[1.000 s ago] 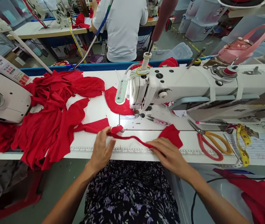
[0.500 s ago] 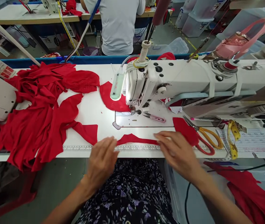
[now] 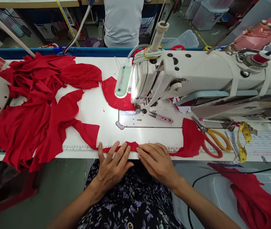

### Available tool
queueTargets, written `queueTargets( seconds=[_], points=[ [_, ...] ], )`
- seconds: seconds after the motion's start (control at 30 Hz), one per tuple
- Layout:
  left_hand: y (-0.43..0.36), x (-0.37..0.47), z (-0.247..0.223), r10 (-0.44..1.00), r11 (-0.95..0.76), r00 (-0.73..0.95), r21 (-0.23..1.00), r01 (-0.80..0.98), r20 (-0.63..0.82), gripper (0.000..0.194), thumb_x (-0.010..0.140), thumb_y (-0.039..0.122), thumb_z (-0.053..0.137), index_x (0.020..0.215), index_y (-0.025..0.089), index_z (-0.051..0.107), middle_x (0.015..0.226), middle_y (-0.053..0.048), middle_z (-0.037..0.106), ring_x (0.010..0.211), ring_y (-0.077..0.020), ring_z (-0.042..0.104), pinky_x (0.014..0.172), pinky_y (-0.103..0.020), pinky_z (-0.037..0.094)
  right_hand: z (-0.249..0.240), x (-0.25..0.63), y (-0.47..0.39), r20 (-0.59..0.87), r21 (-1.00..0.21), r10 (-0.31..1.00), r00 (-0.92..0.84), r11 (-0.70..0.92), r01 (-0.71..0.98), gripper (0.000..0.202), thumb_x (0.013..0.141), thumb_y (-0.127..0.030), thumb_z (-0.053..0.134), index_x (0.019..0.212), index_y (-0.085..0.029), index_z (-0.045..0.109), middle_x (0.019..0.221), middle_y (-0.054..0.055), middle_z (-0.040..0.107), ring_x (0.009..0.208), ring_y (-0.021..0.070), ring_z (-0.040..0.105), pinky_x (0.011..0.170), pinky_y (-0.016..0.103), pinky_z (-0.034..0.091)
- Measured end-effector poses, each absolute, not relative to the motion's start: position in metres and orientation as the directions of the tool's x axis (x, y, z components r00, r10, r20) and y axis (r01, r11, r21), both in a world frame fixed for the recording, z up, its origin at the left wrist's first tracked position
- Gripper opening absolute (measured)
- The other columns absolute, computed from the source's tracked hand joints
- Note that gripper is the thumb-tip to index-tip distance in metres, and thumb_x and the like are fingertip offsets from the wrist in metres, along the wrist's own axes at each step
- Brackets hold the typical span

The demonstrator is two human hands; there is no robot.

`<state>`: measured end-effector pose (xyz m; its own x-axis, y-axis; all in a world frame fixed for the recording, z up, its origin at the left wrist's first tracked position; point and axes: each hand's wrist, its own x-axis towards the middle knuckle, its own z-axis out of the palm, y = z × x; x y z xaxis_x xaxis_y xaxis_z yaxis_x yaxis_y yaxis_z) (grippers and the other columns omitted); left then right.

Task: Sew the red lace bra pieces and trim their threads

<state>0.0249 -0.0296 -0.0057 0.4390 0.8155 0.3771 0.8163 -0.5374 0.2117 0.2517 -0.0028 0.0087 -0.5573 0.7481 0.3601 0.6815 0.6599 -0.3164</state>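
Observation:
A long red fabric piece [image 3: 131, 145] lies along the front edge of the white table, over a printed ruler strip [image 3: 79, 148]. My left hand [image 3: 115, 162] rests flat on it with fingers spread. Close beside it, my right hand [image 3: 155, 159] presses down on the same fabric, fingers stretched out. The fabric's wide end [image 3: 192, 138] reaches right to the scissors [image 3: 213, 140]. Behind my hands, a curved red fabric piece [image 3: 118, 97] sits by the needle area of the sewing machine [image 3: 197, 71]. Small pink thread snips [image 3: 161, 117] lie on the machine plate.
A heap of red fabric [image 3: 37, 111] covers the left side. At right are a yellow tape measure [image 3: 244, 140] and a written paper sheet [image 3: 266, 146]. More red cloth [image 3: 259, 194] lies on a plastic bin below. A person in a white shirt [image 3: 123, 24] is beyond the table.
My hands have come closer together and now lie flat on the red fabric. The strip has shifted towards the table's front edge. The head view has tilted down.

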Motion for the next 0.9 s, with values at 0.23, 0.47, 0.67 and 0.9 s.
queueTargets(
  seconds=[0.23,0.47,0.67,0.9],
  points=[
    [-0.036,0.018,-0.016,0.827,-0.511,0.390,0.254,0.821,0.404,0.054,0.090,0.035,0.066,0.142,0.028,0.052,0.129,-0.008,0.068,0.123,-0.0333,0.058,0.118,-0.063,-0.012,-0.006,0.275,-0.012,0.446,-0.353,0.783,-0.433,0.599,0.719,0.043,0.086,-0.010,0.063,0.125,-0.028,0.062,0.102,0.006,0.070,0.093,0.0216,0.063,0.082,0.041,0.050],
    [-0.037,0.024,-0.013,0.796,-0.500,0.380,0.159,0.851,0.471,0.054,0.087,0.036,0.070,0.138,0.028,0.057,0.121,-0.007,0.072,0.111,-0.0312,0.062,0.121,-0.059,-0.004,0.003,0.264,-0.013,0.473,-0.302,0.749,-0.464,0.633,0.713,0.050,0.086,-0.008,0.062,0.132,-0.027,0.057,0.098,0.005,0.069,0.091,0.0206,0.062,0.081,0.039,0.050],
    [-0.028,0.008,0.004,0.812,-0.441,0.242,0.287,0.850,0.531,0.039,0.085,0.023,0.071,0.124,0.027,0.065,0.107,-0.006,0.071,0.105,-0.0245,0.060,0.118,-0.056,0.020,0.017,0.250,0.010,0.421,-0.420,0.749,-0.512,0.661,0.622,0.038,0.091,-0.006,0.055,0.123,-0.024,0.060,0.095,0.006,0.066,0.086,0.0182,0.055,0.075,0.034,0.045],
    [0.030,-0.019,0.042,0.801,-0.598,0.504,0.487,0.637,0.325,0.024,0.094,0.018,0.058,0.100,0.034,0.074,0.119,-0.003,0.063,0.123,-0.0233,0.050,0.109,-0.051,0.039,0.031,0.261,0.051,0.243,-0.523,0.657,-0.714,0.709,0.474,0.031,0.096,-0.010,0.045,0.111,-0.027,0.066,0.096,0.003,0.063,0.085,0.0163,0.050,0.077,0.032,0.039]
  ],
)
